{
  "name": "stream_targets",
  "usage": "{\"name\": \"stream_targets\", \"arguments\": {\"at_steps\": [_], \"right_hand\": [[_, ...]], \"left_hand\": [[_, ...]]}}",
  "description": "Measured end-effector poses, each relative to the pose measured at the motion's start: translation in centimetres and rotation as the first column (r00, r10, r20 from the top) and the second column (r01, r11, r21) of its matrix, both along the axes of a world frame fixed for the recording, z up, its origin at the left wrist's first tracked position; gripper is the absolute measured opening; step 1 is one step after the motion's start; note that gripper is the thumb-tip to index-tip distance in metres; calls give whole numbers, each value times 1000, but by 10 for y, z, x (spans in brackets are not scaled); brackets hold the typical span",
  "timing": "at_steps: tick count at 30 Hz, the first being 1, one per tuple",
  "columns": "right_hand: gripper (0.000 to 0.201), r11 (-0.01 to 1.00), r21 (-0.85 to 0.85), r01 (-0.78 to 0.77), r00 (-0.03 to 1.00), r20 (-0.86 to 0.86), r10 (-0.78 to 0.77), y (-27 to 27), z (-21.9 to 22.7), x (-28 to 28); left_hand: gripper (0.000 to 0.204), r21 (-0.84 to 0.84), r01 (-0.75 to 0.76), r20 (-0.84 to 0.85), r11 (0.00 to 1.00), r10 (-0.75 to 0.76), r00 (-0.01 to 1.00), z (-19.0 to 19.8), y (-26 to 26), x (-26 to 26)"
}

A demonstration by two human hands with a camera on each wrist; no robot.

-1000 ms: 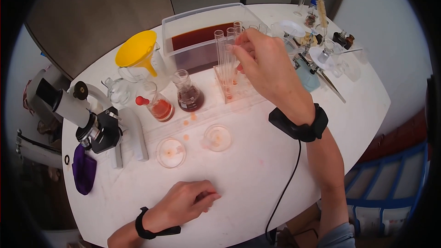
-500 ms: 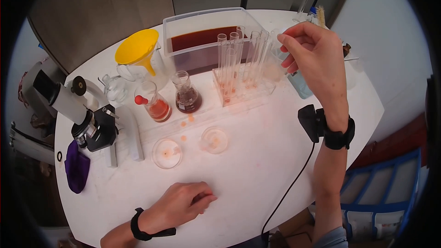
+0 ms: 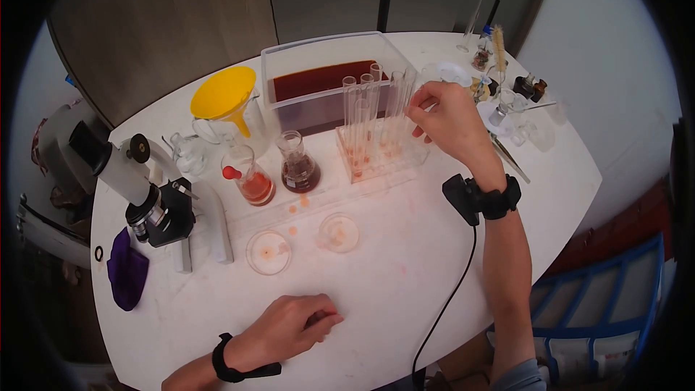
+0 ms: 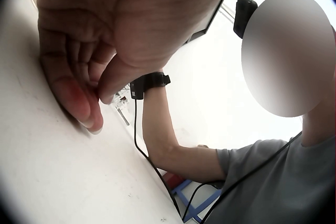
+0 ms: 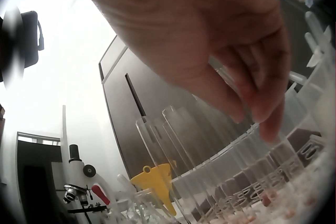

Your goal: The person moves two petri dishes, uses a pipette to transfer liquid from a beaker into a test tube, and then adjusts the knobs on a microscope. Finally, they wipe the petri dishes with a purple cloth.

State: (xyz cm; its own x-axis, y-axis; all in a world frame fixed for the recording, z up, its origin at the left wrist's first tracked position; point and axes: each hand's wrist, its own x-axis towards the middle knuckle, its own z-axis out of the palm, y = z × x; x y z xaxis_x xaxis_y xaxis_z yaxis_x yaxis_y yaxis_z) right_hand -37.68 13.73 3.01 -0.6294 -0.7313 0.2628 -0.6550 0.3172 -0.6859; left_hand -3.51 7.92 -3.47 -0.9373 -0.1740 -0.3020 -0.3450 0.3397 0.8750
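At the right end of the clear test tube rack (image 3: 362, 175), my right hand (image 3: 456, 122) has its thumb and fingertips brought together around the upper part of a test tube, mostly hidden by the fingers. In the right wrist view, glass (image 5: 224, 75) shows between thumb and fingers. Several test tubes (image 3: 360, 112) stand in the rack, with reddish residue low down. My left hand (image 3: 284, 329) rests on the white table, fingers loosely curled and holding nothing. Ahead of it lie two shallow glass dishes, the left dish (image 3: 268, 252) and the right dish (image 3: 339, 232).
A dark-filled flask (image 3: 300, 174) and an orange-red flask (image 3: 256, 187) stand left of the rack. Behind are a plastic tub (image 3: 289, 117) of brown liquid and a yellow funnel (image 3: 221, 94). A microscope (image 3: 170, 206) stands left. Tweezers (image 3: 511, 159) and small glassware lie right.
My right hand first went from above the tubes out to the right, then came back left and lower to the rack's right end. My left hand stays in place.
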Motion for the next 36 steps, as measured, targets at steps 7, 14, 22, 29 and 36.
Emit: {"name": "stream_targets", "arguments": {"at_steps": [7,14,22,29,36], "right_hand": [[21,954,-281,100,993,-35,-115,20,37,17],[16,940,-327,-101,994,-73,81,28,49,73],[14,792,-324,-518,847,-63,528,-3,33,159],[28,833,-355,-424,890,3,455,-32,29,145],[27,929,-125,-349,925,-208,319,-68,-10,128]], "left_hand": [[14,-28,20,-16,999,-20,1000,0,-1,0],[15,-188,-131,-265,973,78,961,26,-5,5],[29,-239,-634,-833,735,180,523,53,-24,-21],[31,-112,-637,-703,763,392,593,61,-52,-1],[27,-36,-667,-727,744,438,529,66,-63,5]]}}
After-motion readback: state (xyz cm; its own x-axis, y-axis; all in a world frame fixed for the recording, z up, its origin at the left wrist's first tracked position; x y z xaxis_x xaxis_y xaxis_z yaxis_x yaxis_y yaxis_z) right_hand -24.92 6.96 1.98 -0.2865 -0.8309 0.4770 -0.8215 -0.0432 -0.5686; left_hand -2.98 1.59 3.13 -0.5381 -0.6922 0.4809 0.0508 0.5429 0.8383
